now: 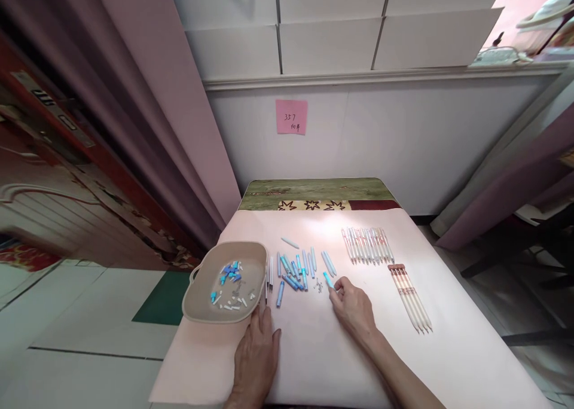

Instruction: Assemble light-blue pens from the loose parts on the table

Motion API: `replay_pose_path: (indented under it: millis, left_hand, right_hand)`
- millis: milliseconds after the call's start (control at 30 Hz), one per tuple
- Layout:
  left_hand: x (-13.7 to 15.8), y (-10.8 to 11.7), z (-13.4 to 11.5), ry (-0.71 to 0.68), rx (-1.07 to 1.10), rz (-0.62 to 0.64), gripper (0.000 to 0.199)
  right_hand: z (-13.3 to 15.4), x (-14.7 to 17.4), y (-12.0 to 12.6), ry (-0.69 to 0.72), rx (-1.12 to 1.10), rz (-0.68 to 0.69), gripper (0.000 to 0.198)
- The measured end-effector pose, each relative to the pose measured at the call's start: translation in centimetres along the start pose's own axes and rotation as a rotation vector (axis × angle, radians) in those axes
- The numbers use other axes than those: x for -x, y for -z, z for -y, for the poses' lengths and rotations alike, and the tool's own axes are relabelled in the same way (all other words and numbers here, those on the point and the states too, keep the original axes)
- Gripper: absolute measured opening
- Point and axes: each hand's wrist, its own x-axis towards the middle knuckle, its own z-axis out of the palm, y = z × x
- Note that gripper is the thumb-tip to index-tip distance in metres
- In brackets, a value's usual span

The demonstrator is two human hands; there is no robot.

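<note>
Springs (318, 287) are the likeliest loss: a tiny grey scatter of them, or parts much like them (too small to tell for sure), lies on the pink tabletop cover (314, 349) just beside the right hand (354, 309). A sweep of that wrist could flick them toward the near edge, in my judgement. The right hand has thumb and forefinger pinched together on a short blue pen piece (329, 279), its tip poking out to the left of the knuckles. Such a small, smooth, round part held only by the fingertips could roll out of the grip and run among the loose barrels (296, 269).

The left hand (256, 352) lies flat near the front edge of the tabletop, fingers together and reaching up to touch the near right corner of the beige tray (204, 304); it clamps nothing that I can see. The tray overhangs the left edge of the tabletop, so a push from that hand might tip it and spill the blue and white caps (231, 283) inside.

Blue pen piece: pale, bright blue, stubby, glossy plastic, lying roughly in the middle of the tabletop, right of the barrels. Toward the right edge two neat rows of pink-and-white pens (368, 245) and (410, 297) lie well apart from both hands.
</note>
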Motion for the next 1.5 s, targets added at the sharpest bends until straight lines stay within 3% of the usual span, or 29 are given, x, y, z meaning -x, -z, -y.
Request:
replay_pose_path:
  millis: [300,500,600,667,800,867,933,1033,1133,1267,1400,1500]
  left_hand:
    - [-1.5,0.7,-1.6,0.063,0.049,0.141,0.04]
    - [-1.1,0.5,-2.3,0.021,0.197,0.062,0.042]
    - [-1.7,1.5,-3.3,0.005,0.48,0.053,0.038]
    - [-2.7,2.5,-4.6,0.045,0.788,0.152,0.035]
    - [-5.3,3.5,-7.8,0.434,1.496,0.469,0.043]
    - [-5.9,3.3,-9.2,0.597,1.737,0.538,0.044]
    - [-6.1,2.9,-9.9,0.676,1.845,0.533,0.043]
    - [-6.0,2.3,-9.9,0.762,1.864,0.457,0.041]
    - [-5.7,2.2,-9.3,0.791,1.841,0.405,0.043]
    - [-4.9,2.4,-8.9,0.53,1.638,0.406,0.04]
    - [-3.9,2.5,-8.6,0.286,1.305,0.261,0.033]
    - [-3.6,2.6,-7.9,0.154,1.127,0.224,0.03]
  right_hand:
    - [-2.1,0.2,-0.8,0.025,-0.1,-0.083,0.014]
    - [-1.9,0.2,-0.1,0.007,-0.337,-0.056,0.018]
    - [-1.0,0.6,0.4,-0.061,-0.671,0.059,0.025]
    - [-0.3,1.1,0.5,-0.135,-0.919,0.21,0.028]
    - [0.7,2.2,0.4,-0.18,-1.171,0.396,0.033]
    - [0.7,2.6,0.5,-0.157,-1.184,0.417,0.036]
    - [0.4,2.9,0.5,-0.106,-1.156,0.425,0.038]
    - [-0.4,2.8,0.6,-0.042,-1.055,0.361,0.04]
    - [-0.9,2.5,0.6,-0.084,-1.019,0.291,0.04]
    - [-0.3,2.4,0.7,-0.084,-1.084,0.332,0.038]
    - [0.6,2.6,0.0,-0.11,-1.178,0.425,0.035]
    - [0.7,2.3,-0.7,-0.128,-1.262,0.455,0.034]
